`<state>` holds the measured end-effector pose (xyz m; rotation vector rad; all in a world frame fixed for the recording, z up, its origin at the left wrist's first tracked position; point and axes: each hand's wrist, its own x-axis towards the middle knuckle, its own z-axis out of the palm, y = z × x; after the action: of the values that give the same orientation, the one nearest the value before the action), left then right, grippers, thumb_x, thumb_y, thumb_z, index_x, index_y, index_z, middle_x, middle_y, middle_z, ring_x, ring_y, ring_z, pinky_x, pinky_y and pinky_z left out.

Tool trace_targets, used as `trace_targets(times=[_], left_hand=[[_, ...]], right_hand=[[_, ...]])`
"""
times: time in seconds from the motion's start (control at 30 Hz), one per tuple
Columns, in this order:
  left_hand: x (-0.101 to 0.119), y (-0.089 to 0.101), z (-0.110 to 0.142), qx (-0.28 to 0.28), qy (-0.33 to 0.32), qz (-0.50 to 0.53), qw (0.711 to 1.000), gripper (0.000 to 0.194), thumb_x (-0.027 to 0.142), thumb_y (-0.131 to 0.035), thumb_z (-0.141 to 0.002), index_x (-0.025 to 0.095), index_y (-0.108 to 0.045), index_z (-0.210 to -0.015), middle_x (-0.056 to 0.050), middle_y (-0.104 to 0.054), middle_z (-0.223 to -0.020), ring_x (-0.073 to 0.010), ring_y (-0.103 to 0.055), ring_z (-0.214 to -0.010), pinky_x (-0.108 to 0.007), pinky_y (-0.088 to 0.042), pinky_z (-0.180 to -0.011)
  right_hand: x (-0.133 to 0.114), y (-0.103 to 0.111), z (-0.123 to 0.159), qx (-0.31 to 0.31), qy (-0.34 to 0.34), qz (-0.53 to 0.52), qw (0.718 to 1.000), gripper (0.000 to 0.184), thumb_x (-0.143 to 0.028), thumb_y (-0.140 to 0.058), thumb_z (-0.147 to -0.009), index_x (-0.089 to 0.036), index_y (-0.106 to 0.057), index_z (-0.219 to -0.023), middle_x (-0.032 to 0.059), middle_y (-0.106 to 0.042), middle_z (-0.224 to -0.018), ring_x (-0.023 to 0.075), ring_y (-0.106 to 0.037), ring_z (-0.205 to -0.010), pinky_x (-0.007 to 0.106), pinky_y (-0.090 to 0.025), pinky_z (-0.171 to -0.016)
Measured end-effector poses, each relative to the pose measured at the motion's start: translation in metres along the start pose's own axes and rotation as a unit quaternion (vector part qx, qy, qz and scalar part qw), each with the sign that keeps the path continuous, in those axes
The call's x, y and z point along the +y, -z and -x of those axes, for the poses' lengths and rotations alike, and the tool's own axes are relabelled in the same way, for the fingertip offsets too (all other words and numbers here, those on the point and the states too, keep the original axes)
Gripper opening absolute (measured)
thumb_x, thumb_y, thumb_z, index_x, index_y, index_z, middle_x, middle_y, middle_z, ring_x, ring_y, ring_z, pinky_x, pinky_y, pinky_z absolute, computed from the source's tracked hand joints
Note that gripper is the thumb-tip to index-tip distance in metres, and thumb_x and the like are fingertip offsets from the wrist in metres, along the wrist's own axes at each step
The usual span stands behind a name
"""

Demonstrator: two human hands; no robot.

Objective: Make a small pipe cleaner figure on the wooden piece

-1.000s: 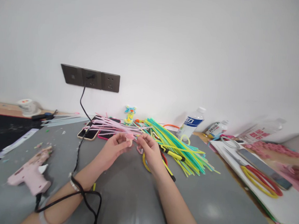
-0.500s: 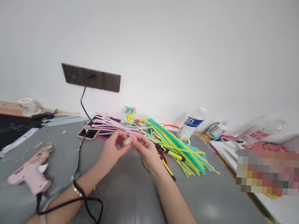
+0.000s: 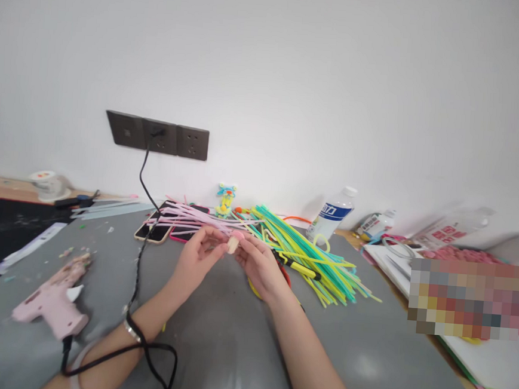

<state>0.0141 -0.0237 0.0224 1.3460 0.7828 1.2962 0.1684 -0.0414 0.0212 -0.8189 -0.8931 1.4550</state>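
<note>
Between my two hands, above the grey table, is a small pink-and-cream fuzzy-looking piece (image 3: 233,244); its exact kind is too small to make out. My left hand (image 3: 199,257) pinches it from the left with thumb and fingertips. From the right, the fingers of my right hand (image 3: 259,265) close on its other side. Just behind the hands lie pale pink pipe cleaners (image 3: 195,214). Green and yellow pipe cleaners (image 3: 312,261) spread to the right, with yellow-and-black-handled pliers (image 3: 301,267) partly under them.
A pink glue gun (image 3: 55,307) rests at left, its black cable (image 3: 138,257) crossing my left forearm. Phones (image 3: 153,232) lie behind. A small blue-and-yellow figure (image 3: 226,201) and a bottle (image 3: 332,215) stand by the wall. White sheets (image 3: 493,363) lie at right.
The small piece has turned so its cream part points more downward, and it has shifted slightly right. My right hand has moved a little to the right.
</note>
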Motion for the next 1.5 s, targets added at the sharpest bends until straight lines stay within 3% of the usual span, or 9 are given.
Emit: trace_targets(times=[0.1, 0.23, 0.43, 0.53, 0.7, 0.87, 1.17, 1.5], left_hand=[[-0.0024, 0.0020, -0.0026, 0.003, 0.045, 0.028, 0.999, 0.034, 0.048, -0.072, -0.075, 0.018, -0.058, -0.083, 0.000, -0.061, -0.077, -0.0141, -0.061, -0.073, -0.025, -0.055, -0.064], [-0.0016, 0.0018, -0.0010, -0.033, 0.121, 0.069, 0.990, 0.036, 0.045, -0.075, -0.073, 0.018, -0.056, -0.088, 0.000, -0.065, -0.078, -0.0155, -0.063, -0.074, -0.022, -0.053, -0.054], [0.0016, 0.0004, 0.0014, -0.041, 0.149, 0.107, 0.982, 0.039, 0.037, -0.082, -0.068, 0.018, -0.053, -0.086, 0.002, -0.066, -0.073, -0.0126, -0.063, -0.069, -0.018, -0.050, -0.053], [-0.0010, 0.0016, 0.0007, -0.041, 0.143, 0.107, 0.983, 0.037, 0.035, -0.081, -0.069, 0.018, -0.053, -0.087, 0.002, -0.067, -0.074, -0.0118, -0.062, -0.071, -0.019, -0.051, -0.057], [-0.0026, 0.0024, -0.0007, -0.046, 0.101, 0.072, 0.991, 0.032, 0.029, -0.081, -0.069, 0.018, -0.058, -0.088, 0.002, -0.066, -0.076, -0.0103, -0.060, -0.069, -0.019, -0.050, -0.058], [0.0004, 0.0026, -0.0013, -0.044, 0.051, 0.025, 0.997, 0.027, 0.027, -0.081, -0.068, 0.017, -0.067, -0.088, -0.003, -0.070, -0.087, -0.0154, -0.064, -0.080, -0.022, -0.052, -0.062], [0.0014, 0.0020, -0.0017, -0.055, 0.033, 0.012, 0.998, 0.023, 0.030, -0.079, -0.070, 0.016, -0.074, -0.086, -0.006, -0.073, -0.085, -0.0181, -0.063, -0.077, -0.024, -0.052, -0.056], [0.0045, 0.0007, 0.0023, -0.074, 0.062, 0.019, 0.995, 0.020, 0.029, -0.079, -0.070, 0.016, -0.073, -0.085, -0.004, -0.071, -0.082, -0.0147, -0.061, -0.073, -0.021, -0.052, -0.057]], right_hand=[[-0.0002, 0.0005, 0.0000, 0.009, -0.002, -0.009, 1.000, 0.027, -0.039, -0.079, -0.072, -0.023, -0.076, -0.094, 0.0019, -0.071, -0.086, 0.0141, -0.058, -0.073, 0.024, -0.039, -0.065], [0.0000, 0.0002, -0.0003, -0.001, 0.008, 0.007, 1.000, 0.029, -0.037, -0.079, -0.072, -0.022, -0.076, -0.096, 0.0027, -0.071, -0.086, 0.0149, -0.057, -0.073, 0.025, -0.037, -0.063], [-0.0007, -0.0002, 0.0001, -0.013, 0.008, 0.006, 1.000, 0.031, -0.039, -0.077, -0.074, -0.022, -0.075, -0.100, 0.0034, -0.072, -0.090, 0.0152, -0.057, -0.073, 0.026, -0.038, -0.064], [-0.0006, -0.0008, 0.0006, -0.017, 0.011, 0.002, 1.000, 0.033, -0.041, -0.077, -0.074, -0.023, -0.074, -0.102, 0.0036, -0.071, -0.093, 0.0165, -0.059, -0.079, 0.026, -0.041, -0.067], [0.0016, -0.0011, 0.0007, -0.024, 0.033, 0.004, 0.999, 0.030, -0.030, -0.080, -0.072, -0.025, -0.072, -0.101, 0.0024, -0.072, -0.098, 0.0160, -0.060, -0.085, 0.026, -0.044, -0.074], [-0.0004, 0.0003, 0.0008, -0.029, 0.054, 0.006, 0.998, 0.028, -0.028, -0.081, -0.071, -0.025, -0.073, -0.097, 0.0021, -0.071, -0.097, 0.0166, -0.061, -0.087, 0.027, -0.046, -0.078], [-0.0042, 0.0022, 0.0035, -0.111, 0.071, 0.082, 0.988, 0.034, -0.038, -0.078, -0.076, -0.026, -0.072, -0.107, 0.0058, -0.068, -0.118, 0.0257, -0.058, -0.112, 0.039, -0.045, -0.096], [-0.0061, 0.0056, 0.0045, -0.122, 0.072, 0.070, 0.987, 0.026, -0.034, -0.077, -0.078, -0.024, -0.069, -0.100, 0.0036, -0.066, -0.104, 0.0188, -0.058, -0.093, 0.030, -0.046, -0.081]])
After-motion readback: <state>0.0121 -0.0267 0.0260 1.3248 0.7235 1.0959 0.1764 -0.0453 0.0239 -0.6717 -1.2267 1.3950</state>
